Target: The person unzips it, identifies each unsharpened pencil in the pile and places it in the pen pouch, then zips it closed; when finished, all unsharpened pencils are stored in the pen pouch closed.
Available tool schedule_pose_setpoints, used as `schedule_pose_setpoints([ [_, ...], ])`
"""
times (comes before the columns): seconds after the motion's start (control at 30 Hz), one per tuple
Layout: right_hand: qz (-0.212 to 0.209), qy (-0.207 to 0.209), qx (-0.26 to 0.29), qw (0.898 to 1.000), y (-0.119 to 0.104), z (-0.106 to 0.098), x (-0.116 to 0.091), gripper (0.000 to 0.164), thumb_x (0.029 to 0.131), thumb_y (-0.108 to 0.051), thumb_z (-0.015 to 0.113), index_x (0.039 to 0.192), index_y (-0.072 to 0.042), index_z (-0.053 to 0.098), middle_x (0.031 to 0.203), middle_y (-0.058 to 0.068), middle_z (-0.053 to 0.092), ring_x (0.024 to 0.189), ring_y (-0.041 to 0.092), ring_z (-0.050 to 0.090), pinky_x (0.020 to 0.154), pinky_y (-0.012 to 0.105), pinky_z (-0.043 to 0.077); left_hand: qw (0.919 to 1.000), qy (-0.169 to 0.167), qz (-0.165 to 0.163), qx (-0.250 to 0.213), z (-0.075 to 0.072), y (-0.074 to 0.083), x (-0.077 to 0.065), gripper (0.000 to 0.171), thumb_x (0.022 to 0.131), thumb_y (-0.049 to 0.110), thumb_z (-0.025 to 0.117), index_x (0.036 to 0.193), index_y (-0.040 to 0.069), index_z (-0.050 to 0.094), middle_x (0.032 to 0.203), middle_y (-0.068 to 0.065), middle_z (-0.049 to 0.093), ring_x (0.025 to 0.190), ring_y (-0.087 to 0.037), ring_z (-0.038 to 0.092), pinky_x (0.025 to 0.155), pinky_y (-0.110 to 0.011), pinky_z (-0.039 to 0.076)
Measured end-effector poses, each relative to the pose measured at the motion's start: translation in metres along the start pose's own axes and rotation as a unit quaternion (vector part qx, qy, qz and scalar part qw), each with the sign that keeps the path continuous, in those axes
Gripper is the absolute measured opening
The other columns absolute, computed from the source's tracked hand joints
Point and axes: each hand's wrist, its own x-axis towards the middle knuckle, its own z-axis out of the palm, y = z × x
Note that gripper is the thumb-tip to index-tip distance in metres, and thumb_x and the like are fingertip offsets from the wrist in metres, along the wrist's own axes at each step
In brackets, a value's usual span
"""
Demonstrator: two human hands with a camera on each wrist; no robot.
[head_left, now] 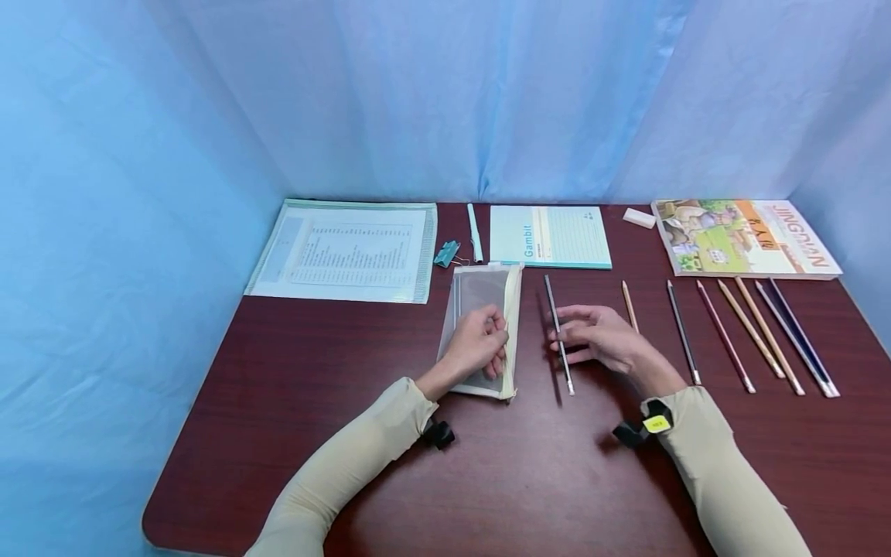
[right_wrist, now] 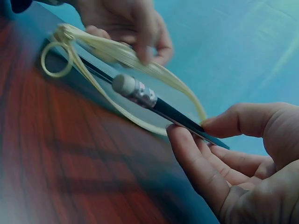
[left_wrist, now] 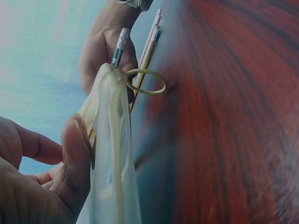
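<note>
My left hand [head_left: 476, 340] pinches the pale yellow zipper edge of a translucent mesh zip pouch [head_left: 480, 290], which lies near the middle of the table. In the right wrist view the pouch's mouth gapes, with a ring pull [right_wrist: 43, 65] at one end and a dark strip showing inside. Just right of the pouch, my right hand [head_left: 599, 336] holds a dark pencil [head_left: 550, 298] between thumb and fingers. Its white eraser [right_wrist: 125, 85] and silver ferrule face the right wrist camera. From the left wrist, the pouch hides part of this pencil [left_wrist: 120, 46].
Several pencils [head_left: 724, 333] lie spread on the right of the table. Behind them is a picture-covered book [head_left: 752, 240], with a white eraser [head_left: 639, 218] beside it. Along the back lie a notebook [head_left: 550, 236], a pen [head_left: 475, 232], a teal binder clip [head_left: 447, 254] and a document sleeve [head_left: 348, 247].
</note>
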Motion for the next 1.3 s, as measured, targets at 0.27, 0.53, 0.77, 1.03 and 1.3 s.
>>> schedule_pose_setpoints([
  [0.27, 0.023, -0.014, -0.029, 0.999, -0.001, 0.028, 0.030, 0.059, 0.097, 0.001, 0.051, 0.147, 0.015, 0.024, 0.089, -0.006, 0.074, 0.084, 0.009, 0.072, 0.071, 0.028, 0.065, 1.0000, 0.000, -0.003, 0.001, 0.002, 0.001, 0.001, 0.010, 0.092, -0.004, 0.047, 0.085, 0.002, 0.050, 0.055, -0.006, 0.057, 0.034, -0.012, 0.054, 0.032, -0.035, 0.052],
  [0.53, 0.008, 0.069, -0.021, 0.997, -0.008, 0.056, 0.045, 0.059, 0.093, 0.007, 0.055, 0.145, 0.015, 0.029, 0.081, -0.009, 0.071, 0.075, 0.006, 0.069, 0.066, 0.026, 0.066, 1.0000, -0.002, -0.007, -0.003, 0.002, 0.001, 0.002, 0.010, 0.093, -0.003, 0.049, 0.085, 0.003, 0.049, 0.055, -0.006, 0.056, 0.034, -0.012, 0.054, 0.031, -0.032, 0.050],
  [0.77, 0.006, 0.116, -0.043, 0.992, -0.007, 0.072, 0.045, 0.057, 0.090, 0.007, 0.056, 0.143, 0.015, 0.035, 0.079, -0.006, 0.066, 0.064, 0.009, 0.068, 0.063, 0.027, 0.066, 1.0000, 0.000, -0.003, 0.001, 0.001, 0.002, 0.002, 0.010, 0.092, -0.004, 0.048, 0.084, 0.003, 0.048, 0.055, -0.006, 0.056, 0.034, -0.012, 0.054, 0.031, -0.032, 0.051],
  [1.03, -0.010, 0.110, -0.065, 0.992, -0.013, 0.062, 0.031, 0.048, 0.095, 0.001, 0.054, 0.139, 0.014, 0.042, 0.088, 0.001, 0.071, 0.078, 0.010, 0.071, 0.069, 0.031, 0.067, 0.9999, 0.001, -0.004, 0.009, 0.001, 0.002, 0.002, 0.010, 0.093, -0.003, 0.049, 0.085, 0.003, 0.049, 0.056, -0.007, 0.058, 0.034, -0.012, 0.055, 0.032, -0.034, 0.052],
  [1.3, -0.037, 0.131, -0.104, 0.985, -0.023, 0.027, -0.003, 0.049, 0.099, -0.004, 0.053, 0.142, 0.014, 0.038, 0.092, 0.000, 0.072, 0.082, 0.009, 0.073, 0.074, 0.039, 0.067, 0.9999, 0.007, -0.006, 0.013, 0.001, 0.001, 0.001, 0.009, 0.091, -0.004, 0.047, 0.085, 0.003, 0.049, 0.055, -0.006, 0.058, 0.034, -0.011, 0.055, 0.032, -0.035, 0.052],
])
